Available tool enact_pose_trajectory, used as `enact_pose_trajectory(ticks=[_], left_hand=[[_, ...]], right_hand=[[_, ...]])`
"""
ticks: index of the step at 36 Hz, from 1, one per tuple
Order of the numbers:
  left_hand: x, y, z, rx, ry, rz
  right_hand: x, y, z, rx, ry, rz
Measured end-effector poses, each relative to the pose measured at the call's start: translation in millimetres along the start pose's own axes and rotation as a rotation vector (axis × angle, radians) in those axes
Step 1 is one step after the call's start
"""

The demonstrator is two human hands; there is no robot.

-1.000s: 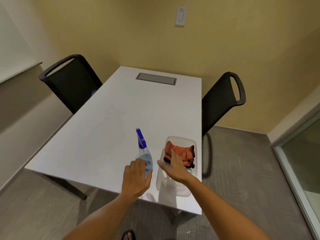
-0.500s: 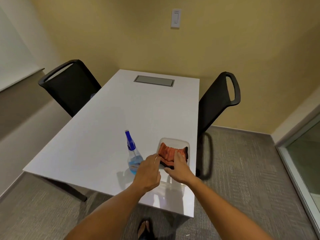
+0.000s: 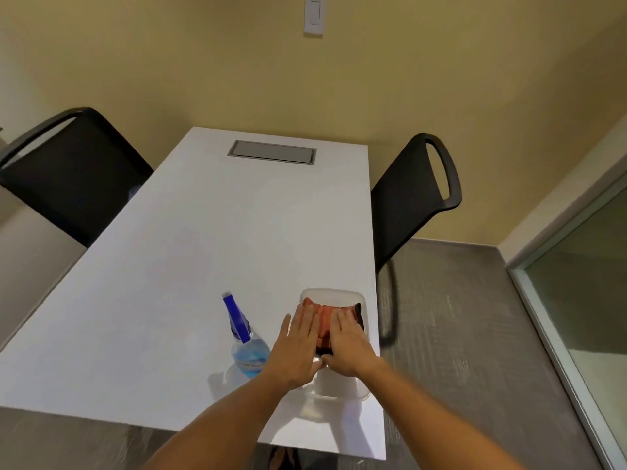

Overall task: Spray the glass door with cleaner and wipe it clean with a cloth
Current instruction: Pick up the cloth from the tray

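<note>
now both hands [image 3: 322, 344] rest on the cloth [image 3: 326, 317].

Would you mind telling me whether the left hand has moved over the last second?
Yes. The left hand has gone rightward, away from the spray bottle it was on, and now lies flat on the orange cloth in the clear tub.

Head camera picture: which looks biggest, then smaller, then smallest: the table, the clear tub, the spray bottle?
1. White table
2. Clear tub
3. Spray bottle; its area looks nearly like the tub's, so that order is unsure.
</note>
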State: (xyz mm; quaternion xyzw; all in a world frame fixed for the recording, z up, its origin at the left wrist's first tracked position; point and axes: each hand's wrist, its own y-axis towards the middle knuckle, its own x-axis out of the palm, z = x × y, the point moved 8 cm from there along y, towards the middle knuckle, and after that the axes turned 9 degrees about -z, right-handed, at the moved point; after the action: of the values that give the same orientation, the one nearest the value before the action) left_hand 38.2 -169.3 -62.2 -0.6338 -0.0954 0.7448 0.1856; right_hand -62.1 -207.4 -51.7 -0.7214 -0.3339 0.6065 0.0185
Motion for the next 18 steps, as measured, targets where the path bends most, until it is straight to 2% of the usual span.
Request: enact_pose_trajectory(ticks=[7, 13, 18], left_hand=[[17.3, 12.9, -8.9, 0.003, 0.042, -0.064], [27.4, 23.2, -18.6, -0.022, 0.031, -0.123], [31.2, 23.8, -18.6, -0.059, 0.041, -0.112]], right_hand=[[33.7, 29.1, 5.5, 0.020, -0.098, -0.112], [37.8, 46.6, 5.4, -0.002, -0.164, -0.069], [40.4, 55.3, 7.0, -0.008, -0.213, -0.069]])
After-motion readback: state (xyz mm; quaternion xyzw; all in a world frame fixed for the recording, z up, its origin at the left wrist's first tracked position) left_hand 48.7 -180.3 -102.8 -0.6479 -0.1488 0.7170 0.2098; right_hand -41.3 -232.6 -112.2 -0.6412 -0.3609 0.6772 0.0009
